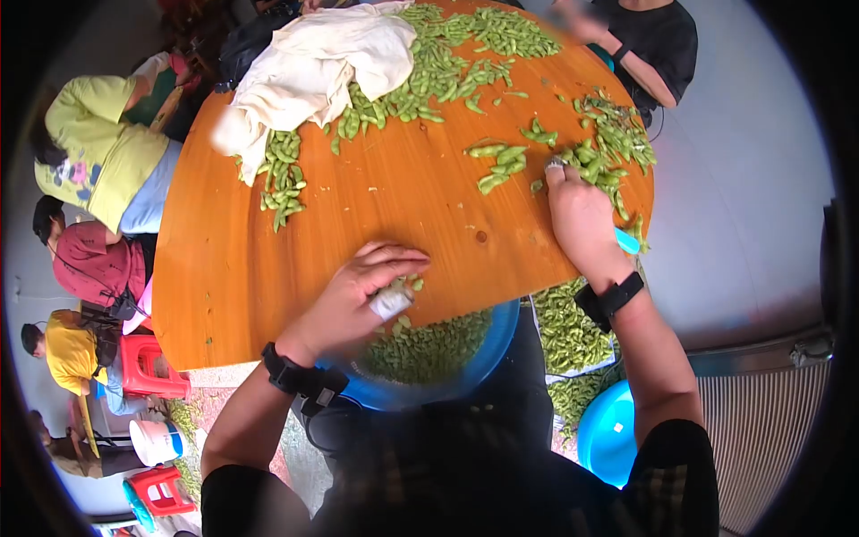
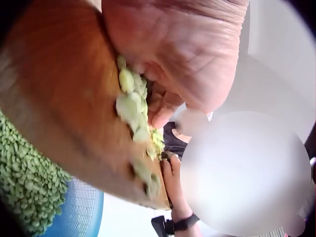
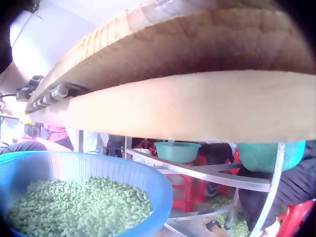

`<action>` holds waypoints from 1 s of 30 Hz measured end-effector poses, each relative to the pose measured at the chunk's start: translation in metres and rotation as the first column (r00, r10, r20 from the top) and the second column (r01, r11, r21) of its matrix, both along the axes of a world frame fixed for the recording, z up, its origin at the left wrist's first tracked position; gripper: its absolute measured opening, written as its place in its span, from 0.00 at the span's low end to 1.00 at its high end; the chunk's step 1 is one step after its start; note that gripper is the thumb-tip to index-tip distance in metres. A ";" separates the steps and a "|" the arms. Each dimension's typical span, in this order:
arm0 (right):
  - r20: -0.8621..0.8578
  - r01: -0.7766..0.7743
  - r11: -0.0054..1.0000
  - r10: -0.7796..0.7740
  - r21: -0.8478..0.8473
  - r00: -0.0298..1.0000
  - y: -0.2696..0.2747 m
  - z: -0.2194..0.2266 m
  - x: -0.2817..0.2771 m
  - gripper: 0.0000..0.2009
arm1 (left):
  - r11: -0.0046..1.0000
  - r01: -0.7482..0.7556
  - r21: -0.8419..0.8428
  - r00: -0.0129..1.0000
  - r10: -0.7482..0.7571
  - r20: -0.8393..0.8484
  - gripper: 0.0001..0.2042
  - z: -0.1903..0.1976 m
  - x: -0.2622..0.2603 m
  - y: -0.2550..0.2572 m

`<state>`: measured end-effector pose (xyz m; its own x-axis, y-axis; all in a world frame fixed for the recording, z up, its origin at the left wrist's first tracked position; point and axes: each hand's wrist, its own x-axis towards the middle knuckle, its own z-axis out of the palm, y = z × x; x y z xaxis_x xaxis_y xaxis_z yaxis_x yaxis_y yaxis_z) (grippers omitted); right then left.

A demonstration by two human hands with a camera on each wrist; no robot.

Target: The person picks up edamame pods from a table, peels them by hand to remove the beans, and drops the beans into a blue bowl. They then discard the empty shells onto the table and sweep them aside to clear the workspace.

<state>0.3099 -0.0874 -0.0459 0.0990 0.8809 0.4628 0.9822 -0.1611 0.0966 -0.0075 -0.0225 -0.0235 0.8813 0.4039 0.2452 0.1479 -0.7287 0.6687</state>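
hands are working apart: the left hand [image 1: 358,285] is arching over a few loose beans [image 2: 131,106] at the near edge of the table [image 1: 407,201], its fingers fairly straight and close together, while the right hand [image 1: 580,219] is resting at a small heap of pods [image 1: 594,165] farther up on the right, its fingertips mostly hidden, so i cannot tell whether they are pinching one. just below the left hand a blue basin [image 3: 165,197] is holding many shelled beans [image 3: 94,202]. doing this well probably means holding the left palm low and the fingers together, so the loose beans are dropping inside the basin's rim, and picking only a few pods at a time without scattering the others. farther out, a pale cloth [image 1: 313,63] is lying partly over a bigger pod pile [image 1: 438,67].
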 end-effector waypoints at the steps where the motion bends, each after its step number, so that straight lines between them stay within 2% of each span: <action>1: -0.007 -0.022 1.000 0.022 0.010 1.000 0.000 -0.001 0.001 0.07 | 1.000 0.008 -0.003 1.000 -0.008 -0.001 0.15 0.003 0.000 -0.011; 4: -0.008 -0.026 0.999 0.026 0.020 1.000 -0.001 -0.001 0.001 0.07 | 0.999 0.028 0.022 1.000 -0.028 0.013 0.13 -0.007 -0.003 -0.034; 7: -0.019 -0.037 0.999 0.037 0.009 0.999 -0.002 -0.001 0.002 0.08 | 0.978 -0.046 0.202 0.999 0.045 0.010 0.10 -0.009 -0.007 -0.055; 12: -0.004 -0.030 1.000 0.030 0.003 1.000 0.000 -0.003 0.003 0.09 | 0.971 -0.047 0.235 0.997 0.058 -0.042 0.13 -0.024 -0.020 -0.086; 15: -0.006 -0.004 1.000 0.003 -0.008 1.000 0.000 -0.004 0.003 0.09 | 0.897 0.057 0.439 0.986 0.019 -0.168 0.12 -0.034 -0.027 -0.092; 16: -0.017 -0.029 1.000 0.029 0.003 0.999 0.000 -0.007 0.006 0.09 | 0.891 0.059 0.450 0.987 0.017 -0.162 0.12 -0.034 -0.031 -0.096; 17: -0.025 -0.054 0.998 0.054 0.023 0.998 0.001 -0.008 0.009 0.09 | 0.928 0.057 0.369 0.991 -0.006 -0.137 0.12 -0.033 -0.035 -0.097; 20: -0.036 -0.086 0.987 0.082 -0.137 0.996 -0.010 0.005 0.016 0.08 | 0.973 0.012 0.232 0.997 0.004 -0.072 0.13 -0.006 -0.034 -0.096; 23: -0.234 -0.189 0.964 0.144 -0.184 0.962 -0.024 0.027 0.022 0.08 | 0.979 -0.126 0.160 0.991 0.130 -0.019 0.10 0.032 -0.029 -0.071; 24: -0.220 -0.184 0.969 0.146 -0.165 0.964 -0.024 0.035 0.025 0.08 | 0.975 -0.183 0.122 0.983 0.185 -0.003 0.09 0.040 -0.024 -0.058; 25: -0.264 -0.179 0.974 0.137 -0.142 0.955 -0.025 0.044 0.026 0.07 | 0.962 -0.269 0.044 0.957 0.272 -0.100 0.09 0.054 -0.016 -0.044; 26: -0.307 -0.173 0.977 0.129 -0.121 0.943 -0.026 0.052 0.029 0.07 | 0.955 -0.298 0.019 0.955 0.298 -0.002 0.09 0.051 -0.005 -0.025; 28: -0.320 -0.146 0.984 0.108 -0.097 0.941 -0.032 0.066 0.034 0.04 | 0.935 -0.340 0.105 0.933 0.349 -0.088 0.13 0.062 0.029 0.004; 30: -0.453 -0.127 0.992 0.122 0.019 0.883 -0.042 0.074 0.039 0.04 | 0.935 -0.273 0.225 0.956 0.289 -0.042 0.21 0.048 0.075 0.044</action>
